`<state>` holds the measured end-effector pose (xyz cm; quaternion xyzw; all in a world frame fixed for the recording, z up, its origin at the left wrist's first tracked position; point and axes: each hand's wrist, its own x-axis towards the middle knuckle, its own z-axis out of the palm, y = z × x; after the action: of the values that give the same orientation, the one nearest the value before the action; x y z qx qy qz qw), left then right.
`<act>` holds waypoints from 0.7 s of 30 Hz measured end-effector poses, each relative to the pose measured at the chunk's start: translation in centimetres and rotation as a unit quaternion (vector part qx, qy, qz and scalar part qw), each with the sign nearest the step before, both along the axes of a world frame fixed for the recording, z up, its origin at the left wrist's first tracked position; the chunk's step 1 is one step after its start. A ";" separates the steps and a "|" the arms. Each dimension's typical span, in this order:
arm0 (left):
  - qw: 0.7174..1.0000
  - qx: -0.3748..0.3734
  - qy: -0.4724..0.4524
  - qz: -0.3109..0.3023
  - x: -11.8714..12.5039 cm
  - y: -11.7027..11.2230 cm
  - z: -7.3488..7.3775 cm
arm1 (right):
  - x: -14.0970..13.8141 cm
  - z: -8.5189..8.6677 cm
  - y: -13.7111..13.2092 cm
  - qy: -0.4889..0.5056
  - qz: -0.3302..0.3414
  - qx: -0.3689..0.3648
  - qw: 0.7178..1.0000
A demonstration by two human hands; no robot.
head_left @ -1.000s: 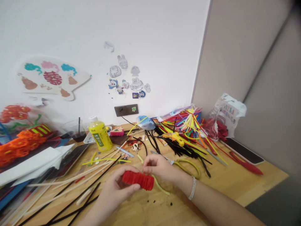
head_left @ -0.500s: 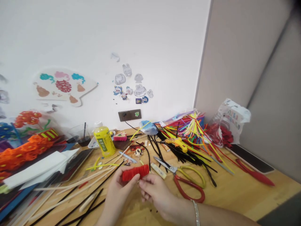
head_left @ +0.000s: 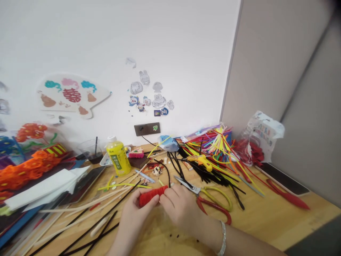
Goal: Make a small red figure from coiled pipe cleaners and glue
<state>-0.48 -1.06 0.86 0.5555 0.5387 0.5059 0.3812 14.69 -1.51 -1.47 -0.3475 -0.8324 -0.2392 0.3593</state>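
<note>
A fuzzy red roll [head_left: 151,196], which looks like wound pipe cleaner, lies across my two hands above the near part of the table. My left hand [head_left: 135,209] is closed around its left end, with the thumb along the lower side. My right hand [head_left: 181,205] covers the right end, its fingers bent and pressed onto the roll; the fingertips are partly hidden. Just right of my right hand lie scissors [head_left: 196,190] with one yellow and one red handle, blades apart.
Behind stand a yellow bottle [head_left: 117,156] and a cup [head_left: 95,153] with dark liquid. A yellow glue gun [head_left: 202,163] rests by a heap of coloured pipe cleaners [head_left: 213,145]. Black and cream stems [head_left: 98,218] spread left. A phone-like slab [head_left: 285,179] lies right.
My right hand has moved up and turned over onto the right end of the red roll, now covering it and part of the scissors. My left hand keeps its hold.
</note>
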 end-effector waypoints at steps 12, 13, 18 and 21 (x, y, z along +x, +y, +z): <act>0.993 0.051 0.085 -0.058 -0.4 0.0 -0.2 | 0.2 1.1 0.4 0.324 0.117 -0.429 0.835; 0.993 0.059 0.085 -0.061 -0.3 -0.1 -0.2 | 0.1 1.0 0.5 0.353 0.129 -0.451 0.809; 0.991 0.078 0.091 -0.052 0.1 -0.3 -0.2 | -0.6 0.3 0.9 0.451 0.170 -0.478 0.734; 0.991 0.092 0.093 -0.036 0.3 -0.5 -0.2 | -1.2 -0.1 0.7 0.481 0.146 -0.467 0.728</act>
<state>-0.15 -1.52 0.61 0.6517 0.5026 0.4856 0.2949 13.53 -0.79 -1.55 -0.4141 -0.5953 0.4344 0.5343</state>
